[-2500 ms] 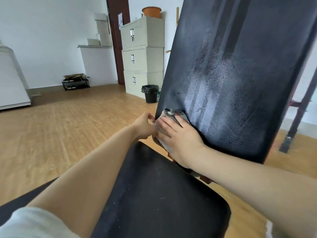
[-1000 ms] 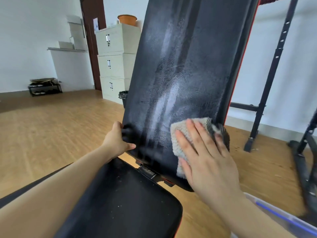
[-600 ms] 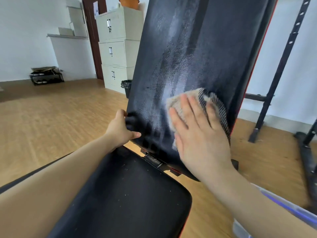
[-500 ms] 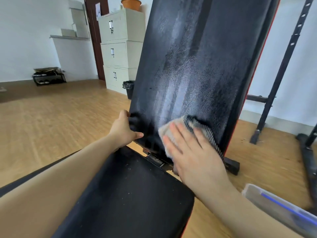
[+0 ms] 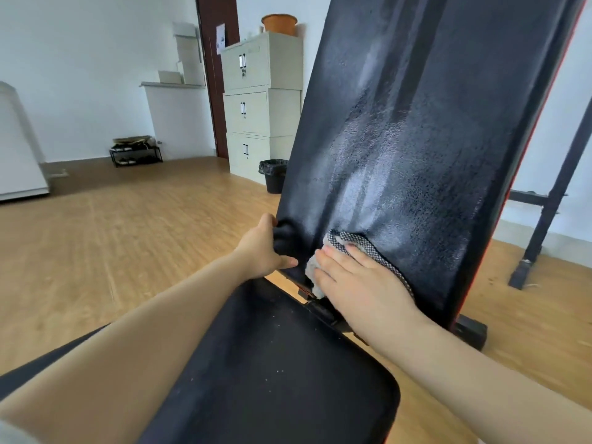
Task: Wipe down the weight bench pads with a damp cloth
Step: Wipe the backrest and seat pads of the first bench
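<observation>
GRIP: right hand (image 5: 358, 277) flat, fingers straight, pressing grey checked-edge cloth (image 5: 362, 248) on the low left of the upright black textured vinyl back pad (image 5: 416, 139); left hand (image 5: 259, 251) curled round that pad's left edge | RISK: unpinched cloth may slide into the gap above the flat black seat pad (image 5: 272, 363) | TEXT: none legible, door notice (image 5: 220, 38) blurred

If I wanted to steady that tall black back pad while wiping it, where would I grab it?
Probably its lower left edge, coming from the left. The back pad stands steeply tilted and looks too wide to span, but its edge is thin enough to pinch. The left hand grips there, thumb on the front, leaving the face free for the right hand pressing the cloth.
</observation>
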